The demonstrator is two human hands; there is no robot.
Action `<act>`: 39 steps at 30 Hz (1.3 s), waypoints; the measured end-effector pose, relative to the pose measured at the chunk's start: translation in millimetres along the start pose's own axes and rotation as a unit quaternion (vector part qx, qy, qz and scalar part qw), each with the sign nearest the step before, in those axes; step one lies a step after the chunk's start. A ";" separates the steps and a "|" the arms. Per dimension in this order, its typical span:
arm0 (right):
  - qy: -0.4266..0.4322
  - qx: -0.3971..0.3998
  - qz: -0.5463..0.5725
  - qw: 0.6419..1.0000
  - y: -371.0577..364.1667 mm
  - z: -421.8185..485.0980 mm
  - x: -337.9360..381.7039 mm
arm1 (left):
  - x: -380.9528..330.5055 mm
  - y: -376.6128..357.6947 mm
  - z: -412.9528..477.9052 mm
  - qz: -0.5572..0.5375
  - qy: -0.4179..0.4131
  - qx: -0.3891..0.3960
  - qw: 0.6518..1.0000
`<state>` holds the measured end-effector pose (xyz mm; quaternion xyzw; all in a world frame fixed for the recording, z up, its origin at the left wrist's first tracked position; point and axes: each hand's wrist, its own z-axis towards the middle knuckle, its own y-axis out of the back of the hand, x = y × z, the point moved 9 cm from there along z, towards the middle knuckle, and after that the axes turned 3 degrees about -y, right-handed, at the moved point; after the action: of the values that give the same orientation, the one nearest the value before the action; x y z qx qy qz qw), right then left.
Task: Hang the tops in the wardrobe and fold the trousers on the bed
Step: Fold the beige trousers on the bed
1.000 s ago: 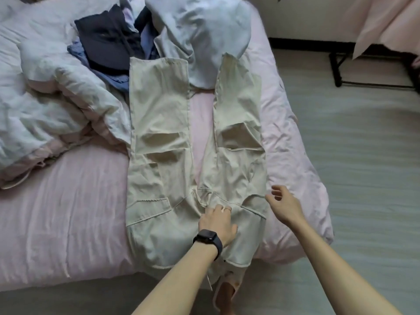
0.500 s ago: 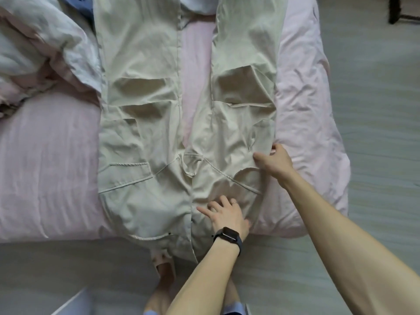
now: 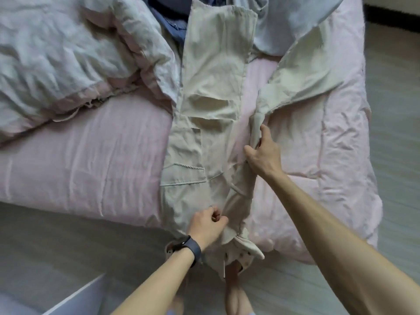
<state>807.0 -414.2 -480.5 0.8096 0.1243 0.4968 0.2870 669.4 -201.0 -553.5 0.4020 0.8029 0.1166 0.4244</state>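
Left of trousers [image 3: 211,87], rumpled duvet [image 3: 68,53]

The pink bed [image 3: 91,169] bears beige trousers [image 3: 213,92]; a crumpled duvet [image 3: 68,53]; piled tops [image 3: 295,17].

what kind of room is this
Most likely a bedroom: a bed with a pink sheet, a crumpled duvet on it, and beige trousers laid out for folding.

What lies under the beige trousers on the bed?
The beige trousers lie on the pink sheet, visible between the legs and at both sides. The flat leg's hem overlaps a blue garment. Anything else beneath the cloth is covered.
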 end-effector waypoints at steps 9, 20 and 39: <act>0.042 0.269 -0.176 0.946 -225.7 -11.5 73.4 | 183.0 115.5 19.3 -0.038 0.164 -0.072 0.983; -0.079 0.038 -0.166 0.982 -131.5 -188.2 -111.0 | 173.5 12.3 -21.8 -0.177 0.185 0.164 0.953; 0.025 0.131 -0.049 0.990 -130.5 -344.6 -130.5 | 100.5 -35.6 -79.3 -0.176 0.163 0.096 0.966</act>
<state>454.1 -255.1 -535.1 0.8205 0.2347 0.4815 0.1996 556.7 -137.1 -582.8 0.2689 0.9268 0.0262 0.2607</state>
